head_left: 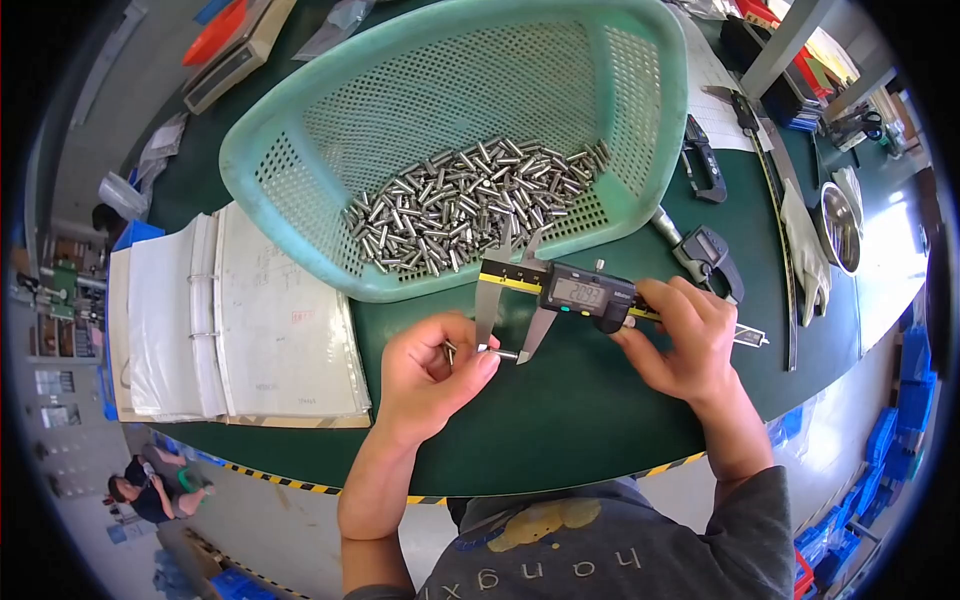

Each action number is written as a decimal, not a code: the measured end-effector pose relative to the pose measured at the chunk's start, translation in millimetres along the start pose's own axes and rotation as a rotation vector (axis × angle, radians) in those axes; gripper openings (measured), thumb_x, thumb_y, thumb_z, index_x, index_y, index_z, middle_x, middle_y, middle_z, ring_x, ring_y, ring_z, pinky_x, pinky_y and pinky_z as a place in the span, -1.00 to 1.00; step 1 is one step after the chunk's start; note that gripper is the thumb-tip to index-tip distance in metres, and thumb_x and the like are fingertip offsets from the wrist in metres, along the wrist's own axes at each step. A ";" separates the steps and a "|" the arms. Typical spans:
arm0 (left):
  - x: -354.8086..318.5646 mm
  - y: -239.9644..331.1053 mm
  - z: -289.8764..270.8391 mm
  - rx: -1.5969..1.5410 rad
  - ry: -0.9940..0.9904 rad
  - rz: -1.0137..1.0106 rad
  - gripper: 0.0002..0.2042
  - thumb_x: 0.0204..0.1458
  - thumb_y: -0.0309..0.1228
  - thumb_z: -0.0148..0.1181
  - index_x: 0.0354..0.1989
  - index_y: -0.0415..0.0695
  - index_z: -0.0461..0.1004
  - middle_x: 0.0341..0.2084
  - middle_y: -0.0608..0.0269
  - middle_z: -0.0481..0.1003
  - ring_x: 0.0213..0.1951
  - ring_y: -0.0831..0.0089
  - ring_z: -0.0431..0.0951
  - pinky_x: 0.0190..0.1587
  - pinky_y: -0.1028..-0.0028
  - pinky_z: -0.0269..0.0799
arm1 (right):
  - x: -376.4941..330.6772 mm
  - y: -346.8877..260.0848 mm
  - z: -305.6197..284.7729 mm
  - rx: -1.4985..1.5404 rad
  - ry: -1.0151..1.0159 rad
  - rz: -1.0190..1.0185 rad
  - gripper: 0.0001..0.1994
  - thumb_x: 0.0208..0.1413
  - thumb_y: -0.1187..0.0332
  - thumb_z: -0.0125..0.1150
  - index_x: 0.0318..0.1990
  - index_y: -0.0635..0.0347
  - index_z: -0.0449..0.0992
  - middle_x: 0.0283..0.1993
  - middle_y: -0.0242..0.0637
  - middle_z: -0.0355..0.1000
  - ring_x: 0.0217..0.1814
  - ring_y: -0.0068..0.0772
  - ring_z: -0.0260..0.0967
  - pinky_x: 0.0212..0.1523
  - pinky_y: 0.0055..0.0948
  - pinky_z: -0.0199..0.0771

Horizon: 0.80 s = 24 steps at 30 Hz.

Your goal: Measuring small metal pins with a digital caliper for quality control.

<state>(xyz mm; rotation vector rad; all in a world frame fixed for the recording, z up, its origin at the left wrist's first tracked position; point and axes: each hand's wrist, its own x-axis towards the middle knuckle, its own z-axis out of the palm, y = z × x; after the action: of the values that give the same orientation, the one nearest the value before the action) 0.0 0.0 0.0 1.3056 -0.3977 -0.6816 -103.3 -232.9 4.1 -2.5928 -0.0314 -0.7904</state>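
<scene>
My left hand [430, 375] pinches a small steel pin [506, 355] between thumb and forefinger, and more metal shows inside its curled fingers. The pin lies between the lower jaws of a digital caliper [585, 293]. My right hand [685, 335] is closed round the caliper's slider end, its thumb below the beam and its fingers over the top. The caliper's display is lit and faces me. Just beyond both hands stands a green plastic basket [290, 235], tilted toward me, with a heap of similar steel pins [470, 205] in its bottom.
An open ring binder [285, 330] lies left of the basket. Two micrometers [708, 255], another caliper [745, 112], a white glove [803, 240] and a metal bowl [838, 228] are on the right. A scale [235, 60] stands at far left. Another person [158, 487] sits beyond the table's left side.
</scene>
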 end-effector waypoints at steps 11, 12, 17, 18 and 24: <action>1.8 -1.6 1.4 -0.032 -0.051 0.006 -0.84 -0.04 -0.61 0.21 -0.31 -0.21 0.37 -0.48 0.47 0.29 -0.48 0.79 0.25 -0.44 0.72 0.18 | 0.5 1.1 -3.3 -0.005 0.007 -0.001 -0.65 -0.28 0.15 0.43 -0.44 0.16 0.45 -0.64 -0.36 0.30 -0.71 -0.32 0.26 -0.70 -0.43 0.22; 1.5 -2.6 0.2 -0.033 -0.060 0.006 -0.84 -0.04 -0.61 0.21 -0.31 -0.21 0.37 -0.48 0.47 0.29 -0.48 0.79 0.25 -0.44 0.72 0.18 | -0.2 1.9 -2.3 -0.012 0.011 0.003 -0.65 -0.28 0.15 0.43 -0.44 0.16 0.45 -0.64 -0.36 0.30 -0.71 -0.32 0.26 -0.70 -0.43 0.22; 3.1 -10.4 -0.8 -0.154 -0.099 -0.100 -0.80 -0.02 -0.55 0.22 -0.24 -0.18 0.36 -0.42 0.42 0.36 -0.43 0.71 0.33 -0.41 0.67 0.24 | -1.0 1.6 -0.5 -0.018 0.003 -0.002 -0.64 -0.28 0.16 0.43 -0.43 0.21 0.46 -0.64 -0.33 0.30 -0.71 -0.34 0.25 -0.68 -0.45 0.22; 2.9 -11.5 -1.6 -0.152 -0.098 -0.097 -0.80 -0.02 -0.55 0.22 -0.24 -0.18 0.36 -0.42 0.42 0.36 -0.43 0.71 0.33 -0.41 0.67 0.24 | -0.4 0.9 -1.5 -0.017 0.006 -0.004 -0.64 -0.28 0.16 0.43 -0.43 0.21 0.46 -0.64 -0.33 0.30 -0.71 -0.34 0.25 -0.68 -0.45 0.22; 6.6 -16.3 -4.0 -0.205 -0.108 -0.204 -0.88 0.09 -0.44 0.08 -0.24 -0.18 0.34 -0.41 0.29 0.40 -0.44 0.56 0.41 -0.42 0.58 0.30 | 1.5 -1.0 0.8 -0.031 -0.065 0.002 -0.67 -0.15 0.23 0.35 -0.26 0.20 0.46 -0.57 -0.33 0.30 -0.66 -0.31 0.29 -0.65 -0.41 0.26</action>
<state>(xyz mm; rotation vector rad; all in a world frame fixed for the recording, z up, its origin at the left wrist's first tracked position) 3.7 -3.2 -17.3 1.1264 -0.2751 -0.9430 -101.7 -231.8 4.7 -2.6463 -0.0357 -0.7109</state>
